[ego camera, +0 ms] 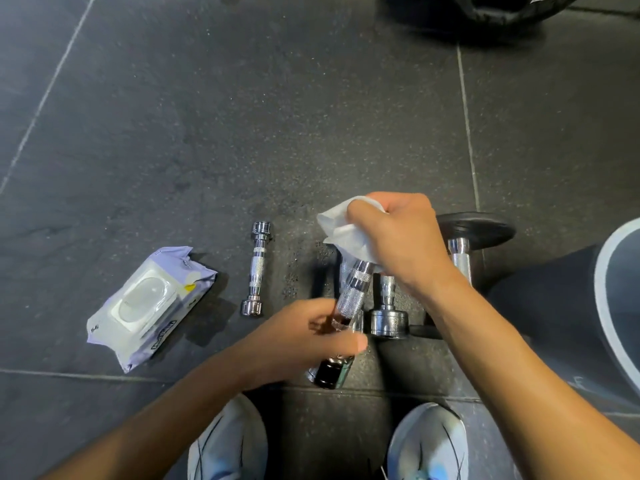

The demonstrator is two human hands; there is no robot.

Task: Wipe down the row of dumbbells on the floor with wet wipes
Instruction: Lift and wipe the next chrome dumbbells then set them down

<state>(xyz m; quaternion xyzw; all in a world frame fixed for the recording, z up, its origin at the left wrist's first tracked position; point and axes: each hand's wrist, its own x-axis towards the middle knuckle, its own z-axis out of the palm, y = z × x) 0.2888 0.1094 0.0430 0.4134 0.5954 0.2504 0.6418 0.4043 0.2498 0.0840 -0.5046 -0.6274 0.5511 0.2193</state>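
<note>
Currently dumbbell [349, 296] is gripped by left fingers [346, 342]; wipe [341, 226] is clenched in right fingers [362, 211] over end beyond them. It should be rotated while wiped.

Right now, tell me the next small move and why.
Probably slide the wipe down the dumbbell handle: your right hand holds it over the far end, while the left hand holds the near end, leaving the handle bare.

Dark tiled floor [242, 116] carrying, left to right: a wet-wipes pack [149, 306], a small chrome dumbbell [257, 268], a thicker chrome dumbbell [387, 313], a black-plated dumbbell [476, 230].
</note>
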